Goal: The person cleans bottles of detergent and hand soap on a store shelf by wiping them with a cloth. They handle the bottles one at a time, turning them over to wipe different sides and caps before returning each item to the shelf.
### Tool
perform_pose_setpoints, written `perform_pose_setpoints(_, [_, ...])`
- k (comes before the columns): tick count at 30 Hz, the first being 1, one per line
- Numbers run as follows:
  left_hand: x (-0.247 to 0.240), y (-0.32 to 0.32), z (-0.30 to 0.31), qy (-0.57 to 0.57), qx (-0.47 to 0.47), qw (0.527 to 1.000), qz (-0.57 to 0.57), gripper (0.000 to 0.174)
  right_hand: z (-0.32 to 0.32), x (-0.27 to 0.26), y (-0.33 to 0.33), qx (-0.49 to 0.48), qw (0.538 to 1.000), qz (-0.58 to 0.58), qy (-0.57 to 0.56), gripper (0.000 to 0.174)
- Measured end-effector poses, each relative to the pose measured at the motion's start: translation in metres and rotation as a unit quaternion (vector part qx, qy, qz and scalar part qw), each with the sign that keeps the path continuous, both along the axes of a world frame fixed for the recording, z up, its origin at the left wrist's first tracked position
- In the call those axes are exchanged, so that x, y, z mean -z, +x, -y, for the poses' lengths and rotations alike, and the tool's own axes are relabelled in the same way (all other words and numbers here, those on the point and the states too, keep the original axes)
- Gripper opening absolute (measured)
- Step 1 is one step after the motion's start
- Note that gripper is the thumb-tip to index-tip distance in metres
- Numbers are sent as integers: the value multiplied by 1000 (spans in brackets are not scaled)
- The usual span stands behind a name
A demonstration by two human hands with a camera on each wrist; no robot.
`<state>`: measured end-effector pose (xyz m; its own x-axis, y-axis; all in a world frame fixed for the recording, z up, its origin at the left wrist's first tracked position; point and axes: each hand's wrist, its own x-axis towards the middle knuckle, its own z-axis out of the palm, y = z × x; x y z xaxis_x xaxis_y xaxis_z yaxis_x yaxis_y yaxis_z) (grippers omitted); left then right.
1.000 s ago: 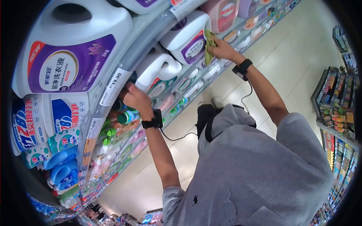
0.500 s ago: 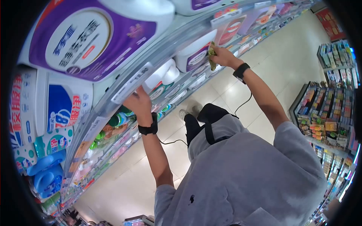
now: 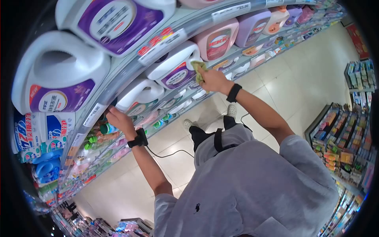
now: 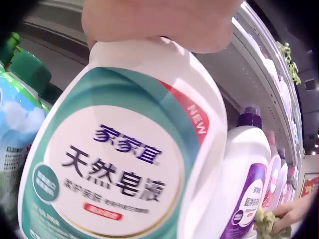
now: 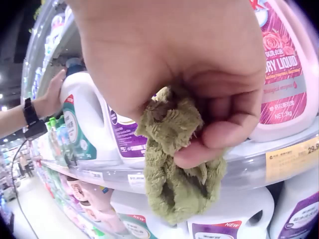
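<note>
My right hand (image 3: 216,81) pinches a crumpled green cloth (image 5: 182,169), which hangs from the curled fingers in the right wrist view. Beside the cloth stands a white laundry detergent bottle with a purple label (image 3: 175,77). My left hand (image 3: 122,123) is at the top of another white bottle, whose label is green (image 4: 114,164). In the right wrist view the fingers of the left hand (image 5: 54,93) lie against this bottle just below its dark cap (image 5: 75,64). The hand covers the bottle's top in the left wrist view.
An upper shelf edge (image 3: 118,89) with price tags runs above the hands, bearing large white jugs (image 3: 59,75). Pink bottles (image 3: 217,39) and purple bottles (image 3: 252,27) stand farther along the row. A cable (image 3: 171,155) hangs from the left wrist. Another display rack (image 3: 339,138) stands across the aisle.
The camera view has shifted, so both hands appear lower and farther left. The right hand still holds the cloth by the purple-label bottle; the left stays at the green-label bottle's top.
</note>
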<state>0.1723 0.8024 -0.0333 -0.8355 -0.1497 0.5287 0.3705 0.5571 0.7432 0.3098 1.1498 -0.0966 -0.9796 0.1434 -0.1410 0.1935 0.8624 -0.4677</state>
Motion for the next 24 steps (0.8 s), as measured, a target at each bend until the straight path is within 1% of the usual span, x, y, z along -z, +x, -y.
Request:
perform_pose_setpoints(1, [-5,10,-10,13,-24,1000,-10,47,-4,6,4,-13,1000,-6,-8,70])
perform_pose_setpoints(2, [-11,26,-16,8,-39,999,29,41,-11,17,7,-24,1000,-12,-12,70])
perform_pose_setpoints(3, [-8,42,-33,29,-94,994,-50,33,-18,27,13,-36,999,-10,-18,70])
perform_pose_setpoints(4, [1,58,-36,54,-77,992,-79,28,-22,18,14,-33,998,37,-37,73])
perform_pose_setpoints(5, [10,72,-37,81,-61,989,-111,24,-23,19,17,-39,997,37,-54,73])
perform_pose_setpoints(7, [21,110,-47,115,-35,993,-18,19,-23,11,13,-52,995,25,-79,74])
perform_pose_setpoints(8, [26,120,-57,141,-21,989,25,17,-23,5,14,-63,994,-7,-88,71])
perform_pose_setpoints(9, [24,121,-69,146,19,988,42,15,-26,3,4,-67,993,-38,-93,68])
perform_pose_setpoints(11, [9,116,-84,144,105,980,85,13,-18,10,-10,-66,987,-93,-115,64])
perform_pose_setpoints(12, [1,107,-92,113,131,982,78,13,-15,-1,-17,-39,988,-68,-133,60])
perform_pose_setpoints(13, [-9,93,-103,84,158,981,72,14,-14,1,-19,-25,988,-57,-139,60])
perform_pose_setpoints(15, [-45,81,-141,93,172,981,18,21,-17,0,-30,-7,989,-44,-140,58])
perform_pose_setpoints(16, [-48,72,-149,79,168,982,19,23,-18,1,-33,-5,990,-16,-139,58])
perform_pose_setpoints(18, [-52,51,-161,55,158,986,18,28,-18,-4,-26,3,985,-2,-173,58])
perform_pose_setpoints(19, [-51,44,-165,51,186,979,59,30,-17,-6,-25,6,982,6,-191,58])
perform_pose_setpoints(20, [-51,37,-167,46,215,970,100,31,-15,9,-28,22,973,-5,-230,52])
perform_pose_setpoints(23, [-35,18,-177,45,262,957,111,31,-7,-5,-37,12,925,-68,-373,45])
perform_pose_setpoints(24, [-35,12,-181,22,260,962,85,31,-5,-15,-39,24,909,-63,-412,43])
